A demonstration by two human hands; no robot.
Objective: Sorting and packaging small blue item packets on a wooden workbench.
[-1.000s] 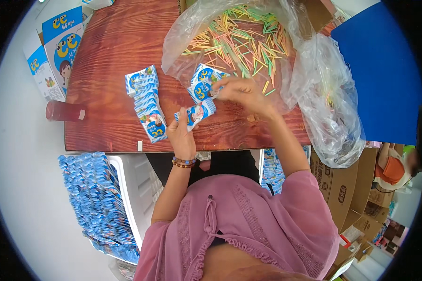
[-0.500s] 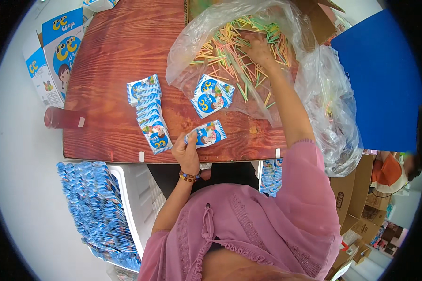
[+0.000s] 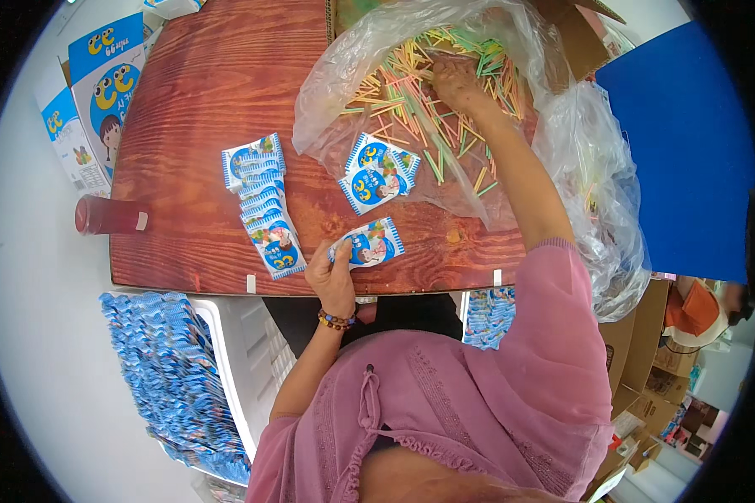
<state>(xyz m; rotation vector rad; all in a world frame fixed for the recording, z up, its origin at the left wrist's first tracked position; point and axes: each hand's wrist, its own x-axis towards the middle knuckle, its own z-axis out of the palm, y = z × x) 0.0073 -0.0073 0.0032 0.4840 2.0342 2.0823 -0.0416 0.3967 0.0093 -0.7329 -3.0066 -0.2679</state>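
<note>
L hand [image 3: 331, 275] pinches pkt [image 3: 377, 243] at one end; prob. light, soft, slick, best held by crimped edge. R hand [image 3: 458, 87] among sticks [image 3: 407, 63] beyond, can't tell if gripping; prob. brittle, take mid-length.

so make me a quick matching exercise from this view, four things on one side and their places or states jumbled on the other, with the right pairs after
Things
1. left hand
2. right hand
3. reddish container
4. flat blue panel

Places or states
A. at the left edge of the wooden table
B. down among the coloured sticks
C. on the far right, beyond the clear plastic bag
D. gripping a blue-and-white packet by one end

Right pairs
1-D, 2-B, 3-A, 4-C
</note>
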